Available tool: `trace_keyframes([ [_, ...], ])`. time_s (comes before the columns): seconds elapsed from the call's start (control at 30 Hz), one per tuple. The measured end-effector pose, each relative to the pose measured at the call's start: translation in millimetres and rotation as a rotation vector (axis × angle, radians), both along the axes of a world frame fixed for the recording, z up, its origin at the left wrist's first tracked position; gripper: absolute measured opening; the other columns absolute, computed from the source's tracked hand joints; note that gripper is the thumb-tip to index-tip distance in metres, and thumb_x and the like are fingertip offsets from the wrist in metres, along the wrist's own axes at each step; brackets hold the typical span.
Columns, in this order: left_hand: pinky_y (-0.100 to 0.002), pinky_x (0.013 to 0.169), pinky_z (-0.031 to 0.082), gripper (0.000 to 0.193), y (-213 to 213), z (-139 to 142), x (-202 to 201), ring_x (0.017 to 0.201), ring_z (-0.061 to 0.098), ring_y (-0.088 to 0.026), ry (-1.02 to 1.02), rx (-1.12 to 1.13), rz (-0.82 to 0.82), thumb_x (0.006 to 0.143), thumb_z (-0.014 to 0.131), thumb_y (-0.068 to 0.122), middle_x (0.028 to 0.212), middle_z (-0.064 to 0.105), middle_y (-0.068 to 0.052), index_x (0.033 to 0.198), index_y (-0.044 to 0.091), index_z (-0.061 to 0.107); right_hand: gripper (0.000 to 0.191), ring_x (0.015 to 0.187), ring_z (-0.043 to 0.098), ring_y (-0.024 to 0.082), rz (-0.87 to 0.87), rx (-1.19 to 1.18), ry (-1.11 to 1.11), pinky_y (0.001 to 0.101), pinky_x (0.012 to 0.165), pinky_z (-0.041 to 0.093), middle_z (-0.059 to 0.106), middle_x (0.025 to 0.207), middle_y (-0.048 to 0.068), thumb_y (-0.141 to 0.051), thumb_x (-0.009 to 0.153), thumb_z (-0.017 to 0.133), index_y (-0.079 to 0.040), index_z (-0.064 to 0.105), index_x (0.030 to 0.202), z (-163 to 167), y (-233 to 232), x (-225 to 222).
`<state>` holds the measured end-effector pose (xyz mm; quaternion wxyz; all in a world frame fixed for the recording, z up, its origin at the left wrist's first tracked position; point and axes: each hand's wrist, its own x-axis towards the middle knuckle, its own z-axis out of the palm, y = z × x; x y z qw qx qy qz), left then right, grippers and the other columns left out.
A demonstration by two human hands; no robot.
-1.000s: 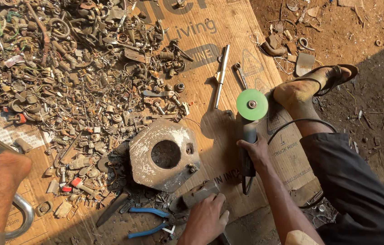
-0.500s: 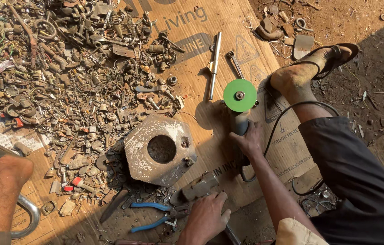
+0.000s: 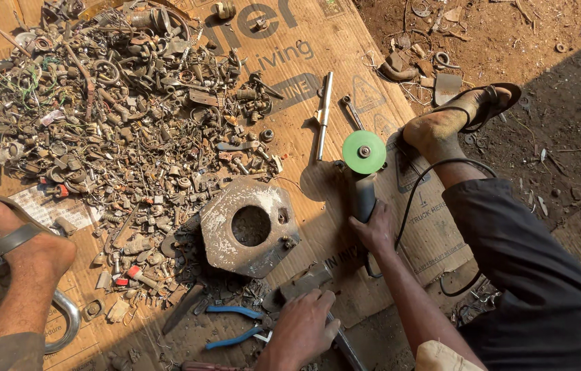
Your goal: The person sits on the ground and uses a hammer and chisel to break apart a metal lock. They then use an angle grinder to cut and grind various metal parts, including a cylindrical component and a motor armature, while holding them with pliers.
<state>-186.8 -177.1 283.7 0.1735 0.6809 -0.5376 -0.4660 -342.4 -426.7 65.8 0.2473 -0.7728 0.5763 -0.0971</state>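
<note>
Angle grinder (image 3: 365, 180) lies on the flattened cardboard sheet (image 3: 318, 48), right of centre, its green disc (image 3: 364, 152) facing up. Far left, a sandalled foot (image 3: 19, 240) rests beside the scrap-metal pile (image 3: 132, 124). Centre, a thick steel plate (image 3: 249, 227) with a round hole lies flat. Below it, the left hand (image 3: 301, 326) closes on a grey metal piece (image 3: 301, 283), beside blue-handled pliers (image 3: 235, 324). The right hand (image 3: 375, 230) is wrapped around the grinder body

Our right hand (image 3: 375, 230) has slid the angle grinder (image 3: 365, 180) forward, its green disc (image 3: 364, 152) now farther from the left hand (image 3: 302, 323).
</note>
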Motion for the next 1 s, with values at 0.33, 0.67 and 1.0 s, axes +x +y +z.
trace_keyframes([
  [0.33,-0.054,0.111,0.041,0.047,29,28,24,0.115,0.063,-0.034,-0.092,0.193,-0.052,0.096,0.067,0.031,0.117,0.062,-0.019,0.133,0.004,0.054,0.068,0.101,0.067,0.038,-0.025,0.236,0.035,0.0510,0.088,0.053,0.067,0.109,0.025,-0.051,0.082,0.081,0.004,0.066,0.119,39,-24,13],
  [0.67,-0.059,0.092,0.043,0.058,83,-14,1,0.116,0.055,-0.037,-0.041,0.222,-0.283,0.097,0.069,0.040,0.112,0.053,-0.020,0.136,0.002,0.050,0.057,0.082,0.075,0.026,-0.075,0.336,-0.194,0.0422,0.076,0.060,0.077,0.095,0.017,-0.031,0.073,0.087,0.003,0.070,0.115,86,-32,39],
  [1.0,-0.062,0.097,0.039,0.070,125,-55,-13,0.119,0.056,-0.040,-0.068,0.256,-0.287,0.092,0.073,0.040,0.120,0.054,-0.024,0.143,0.000,0.047,0.070,0.102,0.073,0.031,0.077,0.069,-0.113,0.0444,0.091,0.059,0.073,0.113,0.021,-0.027,0.071,0.090,0.001,0.061,0.129,92,-45,54],
])
